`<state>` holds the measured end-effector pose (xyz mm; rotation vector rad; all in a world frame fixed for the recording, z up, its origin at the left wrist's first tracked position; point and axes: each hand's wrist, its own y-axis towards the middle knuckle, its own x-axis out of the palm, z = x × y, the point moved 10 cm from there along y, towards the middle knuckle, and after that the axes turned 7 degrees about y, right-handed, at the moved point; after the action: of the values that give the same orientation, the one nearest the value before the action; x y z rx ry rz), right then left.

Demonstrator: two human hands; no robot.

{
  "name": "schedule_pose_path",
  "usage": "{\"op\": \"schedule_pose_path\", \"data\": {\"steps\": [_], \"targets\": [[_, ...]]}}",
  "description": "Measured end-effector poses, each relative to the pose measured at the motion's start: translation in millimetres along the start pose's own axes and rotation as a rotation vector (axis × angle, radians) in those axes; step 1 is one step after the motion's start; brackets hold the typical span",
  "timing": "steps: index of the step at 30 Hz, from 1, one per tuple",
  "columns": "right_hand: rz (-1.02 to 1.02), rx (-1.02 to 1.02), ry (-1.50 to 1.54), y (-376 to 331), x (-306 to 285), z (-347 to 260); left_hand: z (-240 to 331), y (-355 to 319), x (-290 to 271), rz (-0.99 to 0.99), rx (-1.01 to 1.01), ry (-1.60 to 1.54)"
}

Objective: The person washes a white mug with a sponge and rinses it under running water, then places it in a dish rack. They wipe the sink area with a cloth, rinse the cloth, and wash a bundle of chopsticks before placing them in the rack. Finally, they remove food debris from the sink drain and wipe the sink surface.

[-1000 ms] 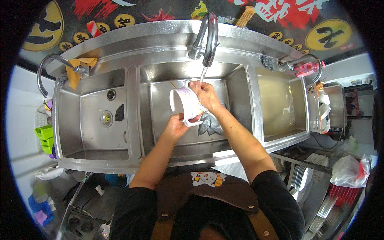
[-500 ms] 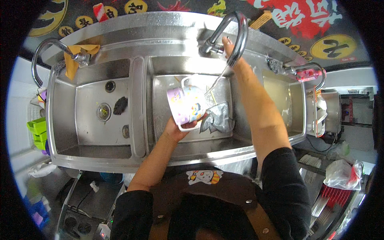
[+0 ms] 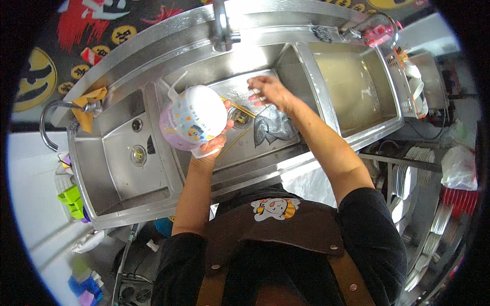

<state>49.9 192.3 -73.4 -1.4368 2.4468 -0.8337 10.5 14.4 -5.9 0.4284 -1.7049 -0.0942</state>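
Observation:
My left hand [image 3: 217, 138] grips a patterned two-handled bowl [image 3: 176, 125], lavender toward its left side and pale blue toward its white base [image 3: 205, 109]. It is tilted on its side above the middle sink basin [image 3: 301, 71], base facing right. Whether it is one bowl or two nested ones, I cannot tell. My right hand [image 3: 268, 93] hovers over the same basin with loosely bent fingers apart, slightly blurred, and nothing shows in it. Below it lies a crumpled grey plastic bag [image 3: 274, 125], beside thin yellowish sticks [image 3: 236, 105] and a drain [image 3: 240, 118].
The left basin [image 3: 120, 176] has a dark scrap [image 3: 151, 145] near its drain. Cloudy water [image 3: 342, 86] stands in the right basin. A curved tap [image 3: 220, 25] rises behind the middle basin; a yellow cloth [image 3: 91, 104] hangs by the left tap. Plates [image 3: 403, 181] are racked at lower right.
My right hand has left the tap and come down over the middle basin. The water stream no longer shows. My left hand has tipped the bowl so its base shows more. The view has turned.

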Motion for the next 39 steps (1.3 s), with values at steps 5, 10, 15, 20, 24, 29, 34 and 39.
{"op": "schedule_pose_path", "data": {"steps": [5,10,15,20,24,29,34,39], "targets": [[-0.251,-0.07,0.239,-115.8,6.7,-0.2,-62.7,11.2,-72.5,0.421,-0.002,0.56],[-0.096,-0.175,0.287,-178.1,-73.5,9.6,-157.7,49.1,-83.9,0.47,-0.115,0.962],[0.063,-0.476,0.126,-240.0,-153.6,-15.6,-206.6,54.1,-135.1,0.855,-0.381,1.077],[0.287,-0.686,-0.097,-319.2,-232.0,-40.7,-294.7,119.0,-115.1,0.782,-0.359,1.196],[0.553,-0.849,-0.256,-367.4,-291.8,-66.2,-304.6,150.9,-130.7,0.771,-0.335,1.251],[0.664,-0.76,0.055,-362.1,-385.5,-48.2,-317.0,187.4,-141.1,0.622,-0.273,0.919],[0.858,-0.411,-0.078,-345.0,-445.2,3.7,-289.8,207.5,-194.2,0.836,-0.268,1.221],[0.617,-0.363,0.503,-323.5,-470.4,20.8,-340.7,244.6,-221.3,0.828,-0.436,1.177]]}}
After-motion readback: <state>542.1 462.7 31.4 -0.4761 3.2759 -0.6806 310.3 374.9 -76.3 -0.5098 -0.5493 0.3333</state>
